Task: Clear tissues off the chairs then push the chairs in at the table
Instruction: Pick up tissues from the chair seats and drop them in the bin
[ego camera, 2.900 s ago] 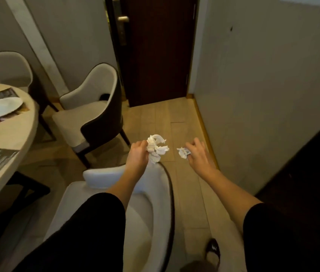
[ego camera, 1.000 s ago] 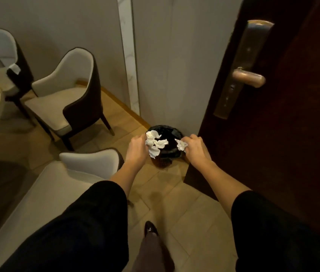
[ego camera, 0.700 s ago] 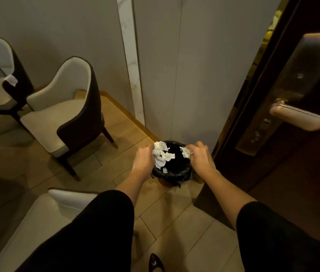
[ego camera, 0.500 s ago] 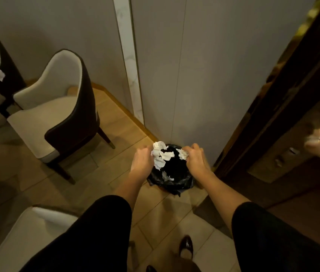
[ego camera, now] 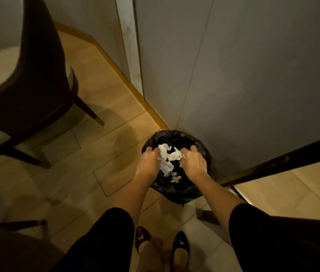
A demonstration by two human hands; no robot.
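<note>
I stand over a small bin lined with a black bag [ego camera: 175, 137] in the corner by the wall. My left hand [ego camera: 149, 163] grips a crumpled white tissue wad [ego camera: 164, 160] just above the bin's mouth. My right hand [ego camera: 193, 163] pinches a smaller crumpled tissue [ego camera: 175, 155] beside it, and the two wads nearly touch. A few small white tissue scraps [ego camera: 175, 178] lie inside the bag. A dark-backed chair with a cream seat [ego camera: 37, 85] stands to the left, away from the bin.
The grey wall [ego camera: 243, 75] rises right behind the bin. A dark door edge [ego camera: 273, 163] runs along the right. Part of another chair [ego camera: 8, 248] shows at the bottom left. My shoes [ego camera: 161, 242] stand on the wood floor [ego camera: 106, 154].
I have stepped up to the bin and leaned over it. Both hands have lowered with their tissues from in front of the bin to just above its mouth.
</note>
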